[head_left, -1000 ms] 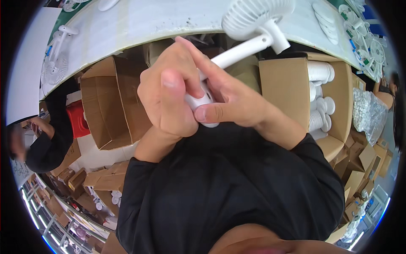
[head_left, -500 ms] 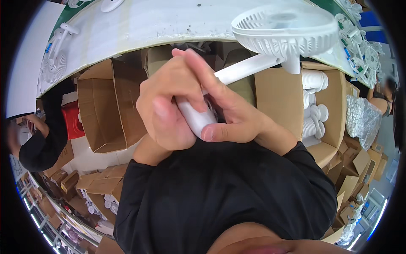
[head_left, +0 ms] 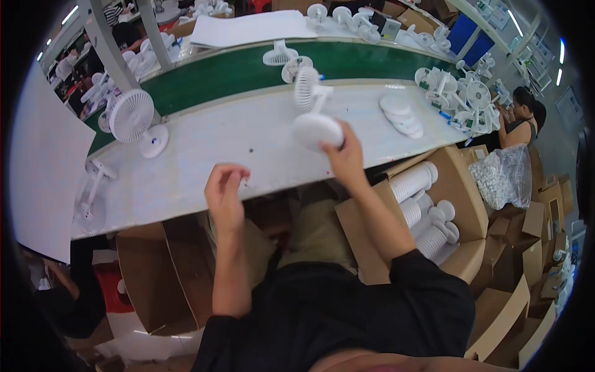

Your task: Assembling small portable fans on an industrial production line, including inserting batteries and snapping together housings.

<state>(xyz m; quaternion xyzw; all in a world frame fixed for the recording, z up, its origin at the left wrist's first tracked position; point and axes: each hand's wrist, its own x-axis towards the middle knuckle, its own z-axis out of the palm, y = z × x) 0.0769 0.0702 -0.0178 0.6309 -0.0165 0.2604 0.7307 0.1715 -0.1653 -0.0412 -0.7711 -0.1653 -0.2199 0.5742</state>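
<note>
Now we have parted our hands: half a second ago both were clasped low and close around the white fan's stem and base, and at this moment only our right hand (head_left: 344, 155) has it, fingers gripping the round base of the small white desk fan (head_left: 312, 111) and holding it out over the white worktable (head_left: 204, 155) at upper centre of the frame, its grille head tilted up and away. Our left hand (head_left: 224, 193) has let go and hangs loosely curled, holding nothing, just left of centre at the table's near edge. We judge the two-handed work on this fan done and the piece being passed toward the green conveyor belt (head_left: 235, 71) beyond. Another finished fan (head_left: 133, 118) stands on the table at upper left, and a carton of white ribbed parts (head_left: 421, 204) sits at right.
</note>
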